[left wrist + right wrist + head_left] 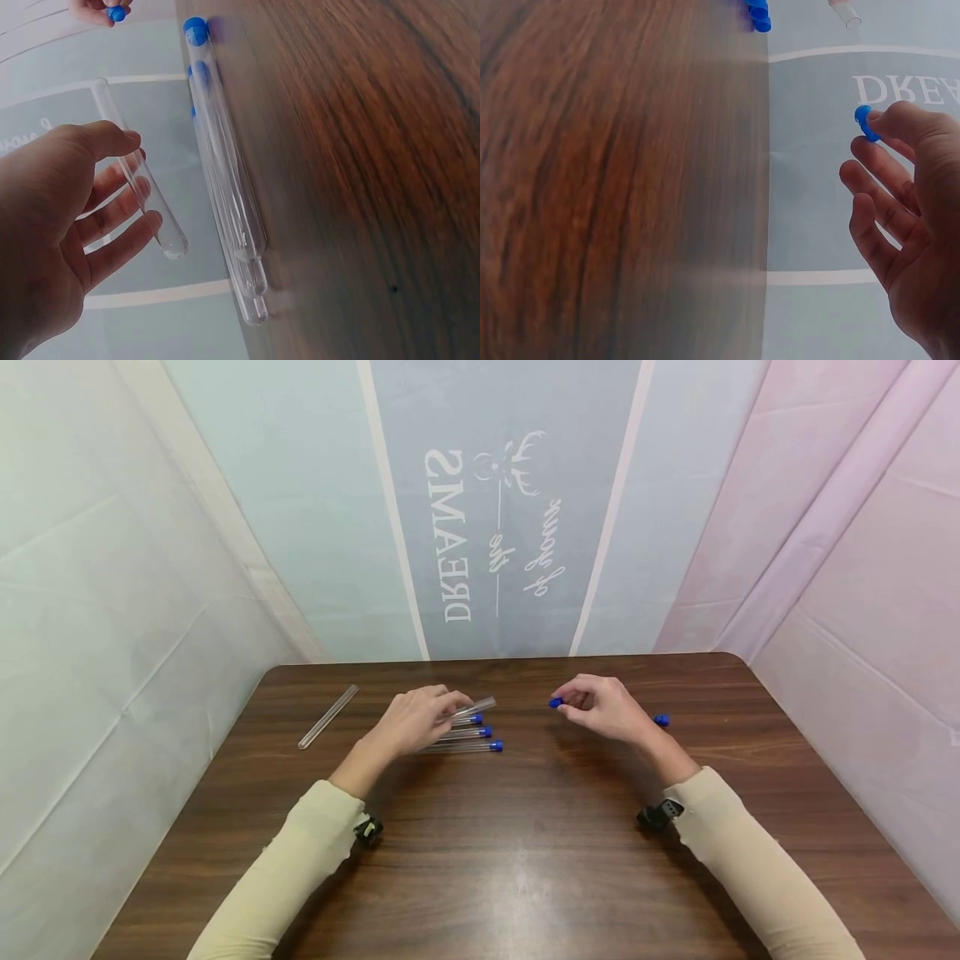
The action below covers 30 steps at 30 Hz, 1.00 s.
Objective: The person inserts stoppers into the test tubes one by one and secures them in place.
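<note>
Between thumb and fingers my left hand (420, 718) holds a clear test tube (154, 191), its open mouth toward the right hand and its rounded end nearer the wrist. Just under that hand lie three test tubes with blue caps (461, 747), side by side on the table, their caps pointing right. My right hand (603, 708) pinches a small blue cap (865, 122) between thumb and index finger, the other fingers loosely bent. The cap and the held tube's mouth are apart, with a gap between the two hands.
Another uncapped test tube (328, 717) lies slanted at the table's left. A loose blue cap (662, 720) sits right of the right hand. The brown wooden table (517, 852) ends at the back against a printed cloth (502, 410); pale cloth hangs on both sides.
</note>
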Motion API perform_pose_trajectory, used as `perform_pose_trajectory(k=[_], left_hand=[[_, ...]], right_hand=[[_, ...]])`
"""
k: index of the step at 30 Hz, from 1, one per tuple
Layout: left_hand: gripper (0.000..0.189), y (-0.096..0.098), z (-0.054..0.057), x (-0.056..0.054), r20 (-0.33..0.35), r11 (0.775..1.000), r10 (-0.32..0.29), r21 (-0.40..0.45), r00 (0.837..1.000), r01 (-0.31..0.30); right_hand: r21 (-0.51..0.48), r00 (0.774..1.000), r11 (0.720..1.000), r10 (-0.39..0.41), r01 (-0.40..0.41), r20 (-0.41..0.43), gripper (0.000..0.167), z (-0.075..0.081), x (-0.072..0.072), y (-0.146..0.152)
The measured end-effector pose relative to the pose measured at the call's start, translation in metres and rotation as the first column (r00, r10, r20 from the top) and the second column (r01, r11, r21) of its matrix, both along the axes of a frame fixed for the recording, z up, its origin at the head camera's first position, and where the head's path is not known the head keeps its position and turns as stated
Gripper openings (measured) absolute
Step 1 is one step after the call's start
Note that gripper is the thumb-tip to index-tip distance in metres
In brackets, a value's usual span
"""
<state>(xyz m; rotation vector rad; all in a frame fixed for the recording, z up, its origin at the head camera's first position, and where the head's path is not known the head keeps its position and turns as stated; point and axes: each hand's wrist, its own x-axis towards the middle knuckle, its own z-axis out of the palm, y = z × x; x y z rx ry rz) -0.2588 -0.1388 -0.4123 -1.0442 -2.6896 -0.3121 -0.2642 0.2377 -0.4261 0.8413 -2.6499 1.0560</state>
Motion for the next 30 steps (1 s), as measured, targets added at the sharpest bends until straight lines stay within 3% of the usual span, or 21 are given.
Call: perform_pose_trajectory(k=[30], left_hand=[[0.035,0.027,0.001,-0.001,0.004,0.999,-0.043,-0.026,0.999,0.043]], right_hand=[[-0.018,1.000,1.000,0.018,-0.017,0.025,0.018,0.010,0.003,-0.023]])
